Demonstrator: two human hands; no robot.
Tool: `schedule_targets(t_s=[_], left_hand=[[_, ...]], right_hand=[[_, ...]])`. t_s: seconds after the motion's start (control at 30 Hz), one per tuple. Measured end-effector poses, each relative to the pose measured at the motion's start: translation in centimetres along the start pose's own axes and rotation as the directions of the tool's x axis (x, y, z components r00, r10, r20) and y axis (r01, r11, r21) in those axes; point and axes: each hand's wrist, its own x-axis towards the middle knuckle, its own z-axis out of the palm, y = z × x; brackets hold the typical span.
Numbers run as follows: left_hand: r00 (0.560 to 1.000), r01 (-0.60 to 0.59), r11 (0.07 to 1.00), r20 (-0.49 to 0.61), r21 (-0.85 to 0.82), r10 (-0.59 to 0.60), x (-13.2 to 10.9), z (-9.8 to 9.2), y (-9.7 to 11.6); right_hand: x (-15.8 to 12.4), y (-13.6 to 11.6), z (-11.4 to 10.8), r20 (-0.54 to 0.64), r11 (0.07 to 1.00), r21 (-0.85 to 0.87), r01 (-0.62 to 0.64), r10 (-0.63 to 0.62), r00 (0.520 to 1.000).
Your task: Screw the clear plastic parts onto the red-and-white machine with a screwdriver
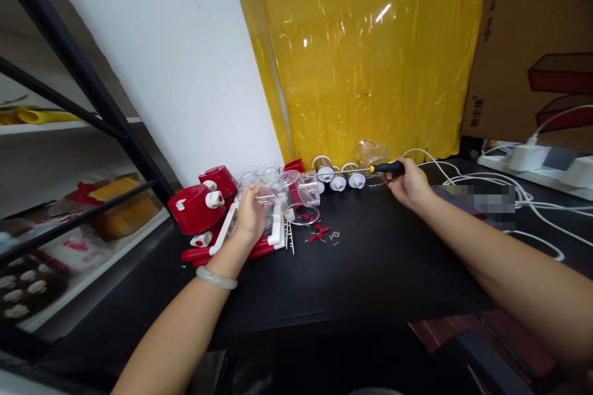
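My right hand (407, 185) is closed around the black-and-yellow handle of a screwdriver (386, 167). The long thin shaft points left, its tip close to a clear plastic part (308, 190). My left hand (250, 215), wearing a pale bangle (216, 278) on the wrist, grips that clear part from the left; its fingertips are partly blurred. Under and beside this hand lies a white frame (278, 222) on red pieces. On the black tabletop, small red cross-shaped parts (319, 234) and several loose screws (334, 236) lie below the clear part.
Red housings (197, 210) with white knobs stand at the left. White-ended drums (338, 182) line up before the yellow plastic curtain (370, 62). White cables (463, 176) and a power strip (532, 163) lie at the right, near a cardboard box (519, 31). A shelf rack (78, 129) borders the left.
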Motion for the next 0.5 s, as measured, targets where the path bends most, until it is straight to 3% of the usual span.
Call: schedule_targets(t_s=[0.17,0.37,0.5], left_hand=[[1.000,0.004,1.000,0.011,-0.011,-0.004,0.42,-0.39,-0.28],[1.000,0.005,1.000,0.007,-0.004,-0.005,0.66,-0.62,-0.45],[1.000,0.006,1.000,0.010,-0.004,-0.006,0.63,-0.66,-0.35]], right_hand=[[-0.54,-0.76,0.15,-0.014,0.991,0.126,-0.041,0.044,0.999],[-0.44,-0.63,0.15,-0.042,0.999,-0.053,-0.003,0.001,0.999],[-0.32,-0.43,0.21,-0.011,1.000,-0.004,0.010,-0.010,1.000]])
